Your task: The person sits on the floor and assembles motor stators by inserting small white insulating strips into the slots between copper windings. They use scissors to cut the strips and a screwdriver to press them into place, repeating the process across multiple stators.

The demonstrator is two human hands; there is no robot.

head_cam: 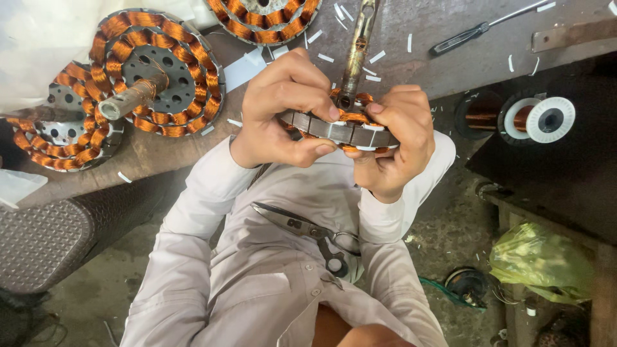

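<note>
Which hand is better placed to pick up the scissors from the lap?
Right hand, likely. It and the left hand both grip the wound stator, but the scissors lie with their handle loops below the right wrist and their blades pointing toward the left sleeve.

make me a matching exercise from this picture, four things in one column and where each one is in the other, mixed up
Things:
1. wound stator
2. scissors
3. screwdriver
4. green plastic bag

Places:
A. lying on the person's lap
B. low on the right, below the dark bench
C. gripped between left hand and right hand
D. on the bench top, upper right

Pairs: 1-C, 2-A, 3-D, 4-B
</note>
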